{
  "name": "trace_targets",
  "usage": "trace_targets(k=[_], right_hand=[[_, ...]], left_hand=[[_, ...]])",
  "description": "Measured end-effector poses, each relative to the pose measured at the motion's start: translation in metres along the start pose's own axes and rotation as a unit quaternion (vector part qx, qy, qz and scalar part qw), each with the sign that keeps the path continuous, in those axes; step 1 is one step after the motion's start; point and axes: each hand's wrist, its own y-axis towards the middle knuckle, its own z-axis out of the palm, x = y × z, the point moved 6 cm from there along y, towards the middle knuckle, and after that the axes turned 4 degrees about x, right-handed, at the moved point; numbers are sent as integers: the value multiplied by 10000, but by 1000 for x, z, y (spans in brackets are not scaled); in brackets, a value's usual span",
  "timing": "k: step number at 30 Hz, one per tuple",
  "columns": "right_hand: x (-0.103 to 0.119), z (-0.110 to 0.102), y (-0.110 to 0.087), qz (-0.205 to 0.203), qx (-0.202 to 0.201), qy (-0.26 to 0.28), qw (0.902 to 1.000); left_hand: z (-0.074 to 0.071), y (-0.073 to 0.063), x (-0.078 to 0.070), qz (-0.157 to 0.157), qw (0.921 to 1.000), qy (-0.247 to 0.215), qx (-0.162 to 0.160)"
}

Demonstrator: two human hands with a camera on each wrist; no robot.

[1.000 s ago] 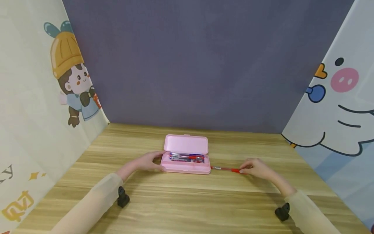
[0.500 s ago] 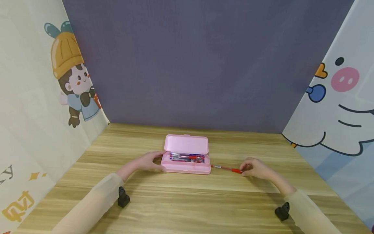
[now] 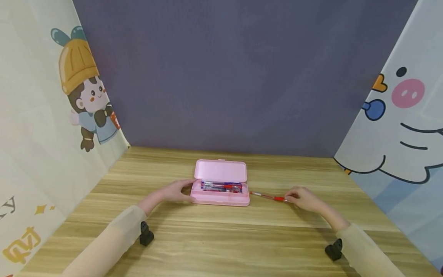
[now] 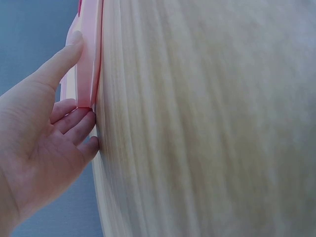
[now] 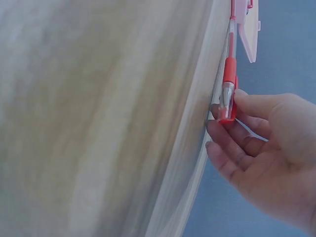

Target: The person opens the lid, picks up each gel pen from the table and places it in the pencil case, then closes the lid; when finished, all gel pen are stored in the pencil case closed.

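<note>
A pink pencil case (image 3: 211, 197) lies on the table with its lid (image 3: 220, 171) folded back. Several pens (image 3: 221, 186) with red and blue parts fill its rear compartment. My left hand (image 3: 175, 191) holds the case's left end; in the left wrist view the thumb lies on the pink side wall and the fingers are at the end. To the right of the case, my right hand (image 3: 303, 199) pinches a clear gel pen (image 3: 267, 196) with a red grip near its capped tip. The pen's far end points at the case's right side.
A wood-grain table (image 3: 221, 238) spreads under both hands. Behind it stands a dark grey-blue panel (image 3: 221, 77), with cartoon-printed panels on the left (image 3: 31, 115) and right (image 3: 415, 127). A black wrist camera (image 3: 146, 234) sits at the left sleeve.
The pen has shifted slightly away from me, its far end rising in view along the case's right side. The right fingers have adjusted around its tip. Left hand and case have stayed put.
</note>
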Motion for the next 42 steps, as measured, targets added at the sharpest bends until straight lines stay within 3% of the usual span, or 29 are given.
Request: trace_targets(k=[15, 23, 31, 37, 42], right_hand=[[1, -8, 2, -108, -194, 117, 9997], [1, -10, 5, 85, -53, 612, 9981], [13, -26, 13, 10, -683, 368, 9970], [26, -30, 25, 114, -770, 381, 9962], [42, -28, 36, -121, -1029, 179, 9945]], left_hand=[[0, -3, -4, -15, 10000, 7, 32], [1, -2, -5, 1, 9999, -115, 76], [0, -2, -4, -31, 9998, -185, 64], [0, -2, -3, -87, 9998, -131, 93], [0, -2, -4, -90, 9999, -72, 84]])
